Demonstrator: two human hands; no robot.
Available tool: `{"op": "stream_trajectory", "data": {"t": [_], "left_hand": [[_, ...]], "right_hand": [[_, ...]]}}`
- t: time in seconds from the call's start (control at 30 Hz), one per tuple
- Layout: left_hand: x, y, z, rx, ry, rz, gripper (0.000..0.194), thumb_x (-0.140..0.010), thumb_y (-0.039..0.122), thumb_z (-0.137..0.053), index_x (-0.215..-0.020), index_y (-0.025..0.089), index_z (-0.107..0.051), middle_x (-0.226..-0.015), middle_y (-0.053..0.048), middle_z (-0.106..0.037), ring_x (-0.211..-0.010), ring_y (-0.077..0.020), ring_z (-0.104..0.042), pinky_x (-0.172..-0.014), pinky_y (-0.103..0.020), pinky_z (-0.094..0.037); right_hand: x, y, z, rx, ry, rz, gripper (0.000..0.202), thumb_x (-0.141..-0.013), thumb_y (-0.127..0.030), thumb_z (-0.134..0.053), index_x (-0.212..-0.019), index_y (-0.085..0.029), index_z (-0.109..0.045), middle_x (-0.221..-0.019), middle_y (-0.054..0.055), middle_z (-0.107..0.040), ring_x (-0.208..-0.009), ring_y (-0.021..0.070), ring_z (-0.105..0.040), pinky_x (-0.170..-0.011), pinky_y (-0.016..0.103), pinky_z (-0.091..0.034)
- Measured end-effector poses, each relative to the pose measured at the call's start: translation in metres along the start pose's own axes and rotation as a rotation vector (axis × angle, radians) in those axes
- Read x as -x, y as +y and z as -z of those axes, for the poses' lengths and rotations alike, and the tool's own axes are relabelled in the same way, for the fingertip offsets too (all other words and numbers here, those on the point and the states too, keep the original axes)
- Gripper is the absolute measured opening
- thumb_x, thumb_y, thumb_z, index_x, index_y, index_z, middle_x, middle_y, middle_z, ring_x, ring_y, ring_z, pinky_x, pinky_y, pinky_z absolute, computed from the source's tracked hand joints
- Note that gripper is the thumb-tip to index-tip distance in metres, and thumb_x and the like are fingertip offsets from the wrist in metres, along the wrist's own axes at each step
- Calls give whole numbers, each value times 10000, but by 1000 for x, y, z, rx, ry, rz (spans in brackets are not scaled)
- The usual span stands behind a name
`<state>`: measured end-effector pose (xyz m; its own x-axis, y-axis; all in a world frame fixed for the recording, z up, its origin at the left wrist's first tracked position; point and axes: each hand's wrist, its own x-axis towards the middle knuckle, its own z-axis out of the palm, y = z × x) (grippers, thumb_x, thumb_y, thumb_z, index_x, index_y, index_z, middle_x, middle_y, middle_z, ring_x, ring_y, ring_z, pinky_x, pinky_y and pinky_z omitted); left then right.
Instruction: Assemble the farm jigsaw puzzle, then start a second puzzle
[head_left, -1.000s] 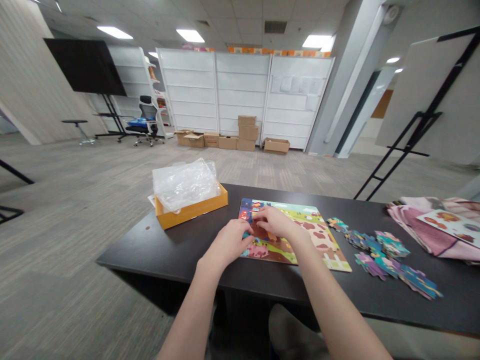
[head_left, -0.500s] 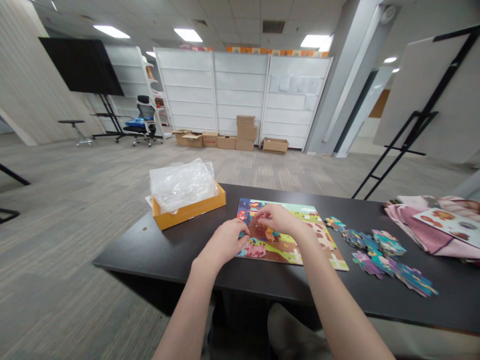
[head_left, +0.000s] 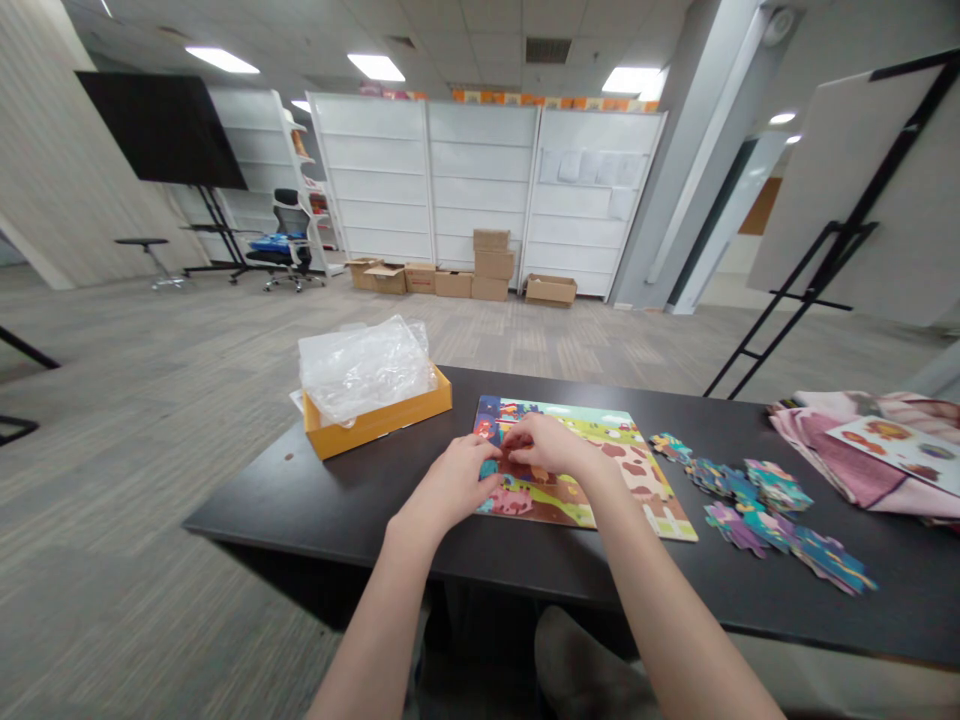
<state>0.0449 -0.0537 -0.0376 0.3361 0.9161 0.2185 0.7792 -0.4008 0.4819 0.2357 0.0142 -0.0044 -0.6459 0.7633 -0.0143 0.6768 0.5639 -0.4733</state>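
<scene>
A colourful farm-scene puzzle (head_left: 637, 470) lies flat near the front edge of the black table. My left hand (head_left: 465, 475) is over its left edge, fingers bent and slightly apart, by a teal patch. Close beside it, my right hand (head_left: 544, 445) reaches down on the puzzle's left part with curled fingertips near the left ones. Its fingers are drawn together; whether a piece is between them is hidden. Loose puzzle pieces (head_left: 776, 485) lie in piles to the right of the puzzle.
On the table's left stands a yellow box (head_left: 386, 418) with clear plastic wrapping (head_left: 364, 370) on it. At the right end are a pink cloth (head_left: 832, 450) and a printed sheet (head_left: 900, 448). The black table (head_left: 300, 505) has its left corner in view.
My right hand has moved a little to the left and its fingers have drawn in, closer to the left hand. My left fingers have shifted slightly on the puzzle's edge.
</scene>
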Motion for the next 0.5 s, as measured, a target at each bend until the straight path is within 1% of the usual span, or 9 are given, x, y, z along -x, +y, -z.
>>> {"op": "stream_trajectory", "data": {"t": [0.13,0.23,0.3,0.33,0.4,0.5], "left_hand": [[-1,-2,-3,3,-1,-6,235,-916,258,-610,-1091,218,-762,-1224,-101,-689,-1198,-244,-614,-1073,-371,-476],[-2,-1,-4,0,8,7,243,-912,202,-590,-1080,218,-766,-1217,-95,-694,-1194,-240,-615,-1080,-372,-475],[-2,0,-4,-13,11,20,261,-892,166,-588,-1075,215,-766,-1223,-97,-690,-1186,-244,-619,-1074,-374,-481],[-2,0,-4,-19,12,27,267,-886,159,-585,-1076,212,-765,-1229,-100,-687,-1186,-247,-619,-1073,-376,-482],[-1,3,-3,-26,13,39,272,-890,169,-578,-1089,204,-760,-1238,-106,-681,-1196,-256,-615,-1073,-378,-483],[1,7,-1,-29,16,55,254,-915,222,-574,-1092,193,-755,-1214,-112,-681,-1193,-268,-611,-1062,-386,-491]], "right_hand": [[0,1,-2,14,-7,9,204,-779,-113,-677,-919,-193,-801,-815,16,-765,-721,145,-667,-658,212,-458],[-1,0,-3,47,-8,23,200,-769,-121,-690,-919,-196,-798,-811,14,-759,-726,152,-661,-660,219,-453],[0,1,-1,23,-22,33,204,-777,-117,-675,-913,-207,-797,-813,5,-761,-729,151,-664,-670,218,-458],[1,3,1,5,-10,26,203,-791,-122,-663,-915,-211,-796,-826,5,-765,-738,151,-669,-680,219,-464],[3,12,7,16,87,-34,205,-839,-146,-627,-939,-209,-795,-895,25,-774,-788,162,-681,-723,230,-477],[5,34,14,159,303,-219,246,-909,-186,-564,-1010,-189,-788,-1047,87,-756,-894,198,-682,-823,276,-482]]}}
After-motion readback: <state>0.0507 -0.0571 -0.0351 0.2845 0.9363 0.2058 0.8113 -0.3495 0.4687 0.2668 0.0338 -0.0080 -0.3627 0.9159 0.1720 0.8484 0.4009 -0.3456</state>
